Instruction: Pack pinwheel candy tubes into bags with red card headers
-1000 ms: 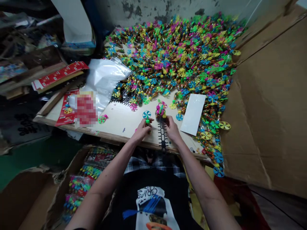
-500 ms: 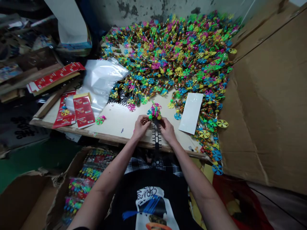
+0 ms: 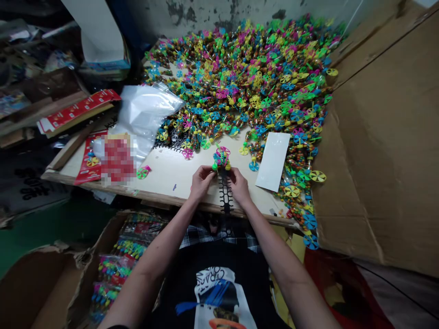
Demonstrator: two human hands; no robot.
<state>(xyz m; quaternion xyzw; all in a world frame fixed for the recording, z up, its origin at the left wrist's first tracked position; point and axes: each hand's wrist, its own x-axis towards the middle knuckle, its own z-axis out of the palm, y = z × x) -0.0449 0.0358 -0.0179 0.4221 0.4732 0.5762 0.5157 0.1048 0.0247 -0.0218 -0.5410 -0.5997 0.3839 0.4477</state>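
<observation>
My left hand (image 3: pixel 201 183) and my right hand (image 3: pixel 240 185) are close together above the table's front edge. Both have their fingers pinched at the far end of a black plastic strip (image 3: pixel 225 194) with short hooked clips along its sides. At that end sits a small cluster of fan toys (image 3: pixel 222 157) in pink, green, blue and yellow. My fingers partly hide how the toys meet the strip. The strip's near end hangs over the table edge toward my lap.
A large heap of candy-filled fan toys (image 3: pixel 240 73) covers the back and right of the table. A white card (image 3: pixel 273 162) lies at right; clear plastic bags (image 3: pixel 146 107) and red printed cards (image 3: pixel 89 165) at left. A carton (image 3: pixel 99 246) of packed toys stands below.
The strip's hanging end has shifted slightly to the right. My hands stay at the cluster, with only small finger movements.
</observation>
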